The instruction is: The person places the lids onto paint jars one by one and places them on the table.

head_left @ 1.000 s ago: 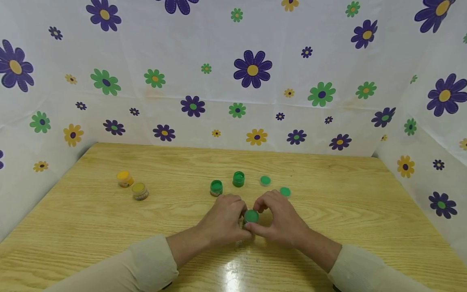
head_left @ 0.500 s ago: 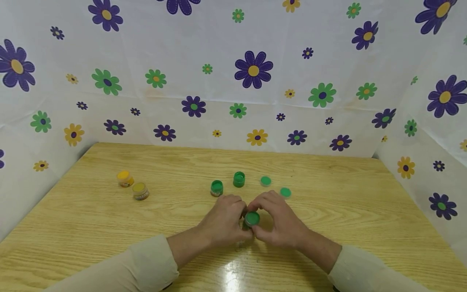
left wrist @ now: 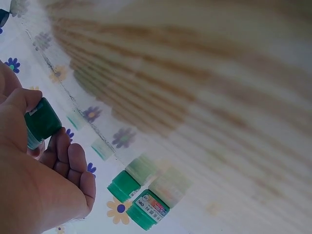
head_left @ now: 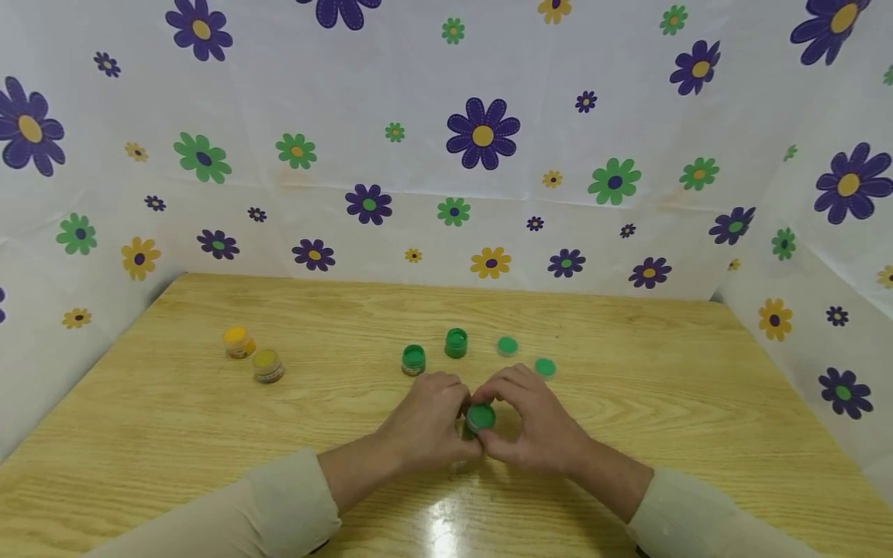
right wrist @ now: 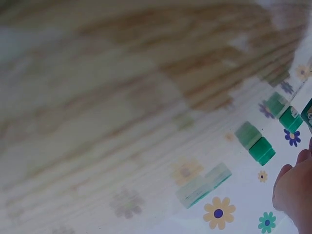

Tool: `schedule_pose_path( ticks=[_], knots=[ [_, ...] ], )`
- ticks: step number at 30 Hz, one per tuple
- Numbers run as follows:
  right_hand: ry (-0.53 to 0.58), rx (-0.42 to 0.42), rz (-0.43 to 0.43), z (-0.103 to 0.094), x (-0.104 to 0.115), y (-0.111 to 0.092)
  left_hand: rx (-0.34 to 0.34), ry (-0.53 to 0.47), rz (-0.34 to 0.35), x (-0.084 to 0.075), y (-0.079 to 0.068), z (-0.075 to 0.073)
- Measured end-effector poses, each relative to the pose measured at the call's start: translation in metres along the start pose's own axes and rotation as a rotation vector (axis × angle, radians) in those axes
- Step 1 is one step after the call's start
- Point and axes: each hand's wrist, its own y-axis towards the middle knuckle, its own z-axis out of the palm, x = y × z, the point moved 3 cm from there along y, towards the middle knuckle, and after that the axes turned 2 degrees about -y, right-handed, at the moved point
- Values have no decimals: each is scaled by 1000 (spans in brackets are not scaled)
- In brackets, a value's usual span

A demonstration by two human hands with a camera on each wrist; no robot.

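Both hands meet around a small paint jar (head_left: pixel 481 419) with a green top, in the middle front of the head view. My left hand (head_left: pixel 427 425) grips the jar's body from the left. From the right, my right hand (head_left: pixel 536 425) pinches the round lid at its rim, forefinger behind and thumb in front. The left wrist view has the green jar (left wrist: pixel 45 118) between thumb and fingers of the left hand (left wrist: pixel 48 183). Only the edge of the jar (right wrist: pixel 308 114) appears in the right wrist view, above the right hand (right wrist: pixel 297 192).
Beyond the hands stand two uncapped green paint jars (head_left: pixel 414 359) (head_left: pixel 456 342). Two green lids (head_left: pixel 507 346) (head_left: pixel 546 366) lie to their right. A yellow jar (head_left: pixel 239 342) and an ochre jar (head_left: pixel 267 366) are at the left. Flowered cloth (head_left: pixel 418 170) walls the wooden table (head_left: pixel 663 372).
Around the jar's lid the right fingers have shifted: the forefinger now reaches further left behind it, and the thumb has moved to the front right rim. The left hand keeps its grip.
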Motion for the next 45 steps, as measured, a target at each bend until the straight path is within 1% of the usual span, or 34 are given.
schedule_pose_path(
  ticks=[7,15,24,27,34,38,45],
  knots=[
    [-19,17,57,-1,0,0,1,-12,-2,0,0,0],
    [-6,36,112,1,-1,-1,13,-36,-7,1,-1,0],
    [0,71,150,3,-2,-1,35,1,-7,2,0,0],
    [6,76,144,2,-2,-2,36,2,-8,2,0,0],
    [27,71,72,2,-1,-1,5,19,11,1,0,0],
    [26,54,56,2,-1,-1,4,25,23,1,0,0],
    [10,31,40,2,-2,-1,12,11,16,1,0,-1]
  ],
)
